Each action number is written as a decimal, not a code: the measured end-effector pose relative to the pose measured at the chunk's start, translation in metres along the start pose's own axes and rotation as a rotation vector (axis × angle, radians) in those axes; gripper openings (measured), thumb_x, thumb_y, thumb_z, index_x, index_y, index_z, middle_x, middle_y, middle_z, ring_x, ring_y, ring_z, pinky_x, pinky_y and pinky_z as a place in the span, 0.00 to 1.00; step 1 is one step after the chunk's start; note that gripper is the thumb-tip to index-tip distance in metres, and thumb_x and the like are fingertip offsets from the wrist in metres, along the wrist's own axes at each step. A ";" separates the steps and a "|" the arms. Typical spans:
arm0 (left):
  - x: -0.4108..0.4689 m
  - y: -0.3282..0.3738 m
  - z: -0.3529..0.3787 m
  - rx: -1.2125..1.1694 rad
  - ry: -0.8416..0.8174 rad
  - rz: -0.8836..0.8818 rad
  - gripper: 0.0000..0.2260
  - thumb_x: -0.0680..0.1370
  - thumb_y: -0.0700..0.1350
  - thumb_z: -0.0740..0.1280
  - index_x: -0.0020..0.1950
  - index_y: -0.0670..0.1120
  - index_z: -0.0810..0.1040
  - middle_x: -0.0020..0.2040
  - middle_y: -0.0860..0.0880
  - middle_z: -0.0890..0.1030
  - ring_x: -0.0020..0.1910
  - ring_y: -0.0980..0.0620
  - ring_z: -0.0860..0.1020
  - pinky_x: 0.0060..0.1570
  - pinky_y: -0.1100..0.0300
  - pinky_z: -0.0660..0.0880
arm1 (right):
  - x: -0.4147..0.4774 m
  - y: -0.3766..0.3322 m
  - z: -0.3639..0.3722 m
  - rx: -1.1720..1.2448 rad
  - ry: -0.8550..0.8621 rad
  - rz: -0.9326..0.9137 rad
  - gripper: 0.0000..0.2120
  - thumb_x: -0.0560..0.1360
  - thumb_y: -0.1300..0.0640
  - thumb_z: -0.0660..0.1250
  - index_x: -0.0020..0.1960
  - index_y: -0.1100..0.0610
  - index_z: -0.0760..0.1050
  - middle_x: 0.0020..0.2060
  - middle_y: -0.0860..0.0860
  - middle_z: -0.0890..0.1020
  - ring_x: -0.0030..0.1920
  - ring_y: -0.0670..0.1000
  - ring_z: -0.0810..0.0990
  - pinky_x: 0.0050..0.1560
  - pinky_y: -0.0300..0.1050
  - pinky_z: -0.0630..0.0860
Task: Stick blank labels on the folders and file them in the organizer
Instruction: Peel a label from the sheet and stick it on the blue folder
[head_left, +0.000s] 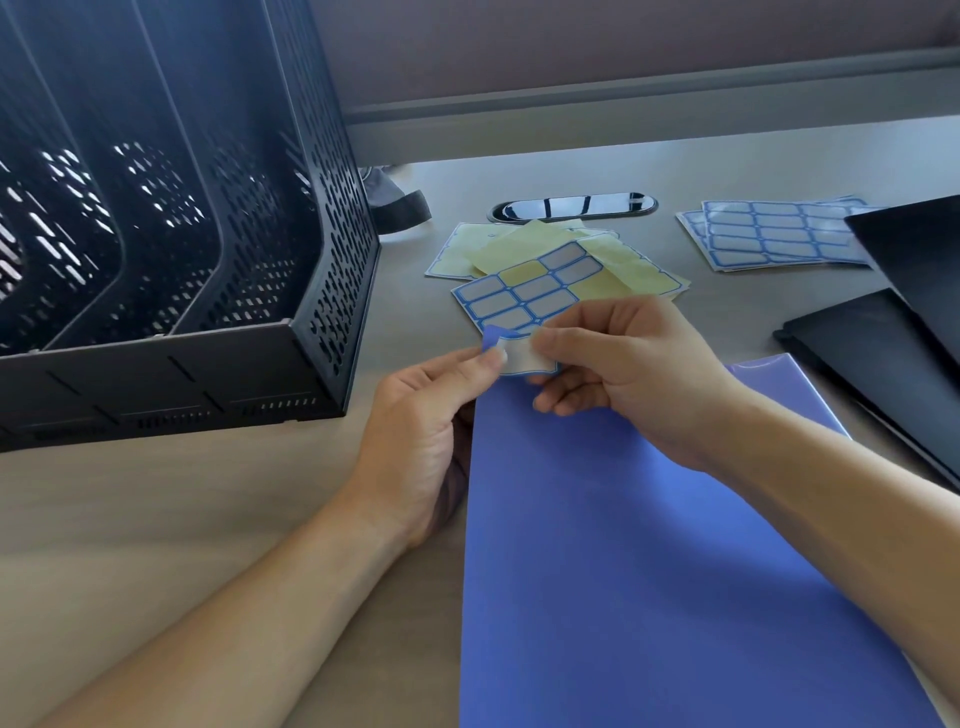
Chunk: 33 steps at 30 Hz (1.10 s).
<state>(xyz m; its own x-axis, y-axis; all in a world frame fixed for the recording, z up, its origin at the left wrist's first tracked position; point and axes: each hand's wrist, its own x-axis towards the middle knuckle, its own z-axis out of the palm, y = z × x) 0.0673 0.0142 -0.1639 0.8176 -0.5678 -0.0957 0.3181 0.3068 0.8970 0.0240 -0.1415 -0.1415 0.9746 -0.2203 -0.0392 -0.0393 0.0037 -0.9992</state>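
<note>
Blue-bordered blank label (524, 359), pinched by left grip (421, 431) and right grip (618, 364), at top corner of blue folder (649, 545), lower edge cut off

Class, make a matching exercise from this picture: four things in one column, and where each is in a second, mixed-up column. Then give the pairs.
Things:
1 organizer
2 blue folder
3 black folders
4 label

Places:
A pinched between the left hand and the right hand
B at the right edge of the desk
C on the left of the desk
D flat on the desk, below the hands

Pairs: 1-C, 2-D, 3-B, 4-A
</note>
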 end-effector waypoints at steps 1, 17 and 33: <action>0.000 -0.001 0.000 0.001 -0.008 0.009 0.13 0.75 0.41 0.65 0.51 0.34 0.83 0.43 0.37 0.82 0.41 0.45 0.81 0.43 0.57 0.79 | 0.000 0.000 0.000 -0.002 0.002 0.003 0.08 0.78 0.64 0.65 0.41 0.64 0.79 0.32 0.56 0.83 0.29 0.52 0.81 0.30 0.39 0.78; 0.001 -0.003 0.001 0.081 0.051 0.050 0.11 0.77 0.34 0.63 0.48 0.37 0.85 0.43 0.38 0.84 0.41 0.45 0.82 0.45 0.54 0.80 | 0.000 0.002 0.000 -0.048 -0.008 0.016 0.08 0.78 0.64 0.65 0.40 0.63 0.79 0.33 0.56 0.83 0.30 0.52 0.82 0.32 0.39 0.78; 0.004 -0.010 0.001 0.257 0.230 0.131 0.17 0.74 0.54 0.70 0.44 0.39 0.84 0.46 0.24 0.77 0.42 0.42 0.73 0.46 0.43 0.73 | -0.005 0.002 0.009 -0.174 0.019 -0.016 0.08 0.77 0.65 0.66 0.40 0.62 0.78 0.29 0.50 0.83 0.30 0.49 0.83 0.32 0.38 0.79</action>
<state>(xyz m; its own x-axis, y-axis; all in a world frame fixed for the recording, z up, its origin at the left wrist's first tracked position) 0.0671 0.0080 -0.1727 0.9392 -0.3410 -0.0407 0.0963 0.1477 0.9843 0.0214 -0.1320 -0.1429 0.9712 -0.2375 -0.0216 -0.0631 -0.1688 -0.9836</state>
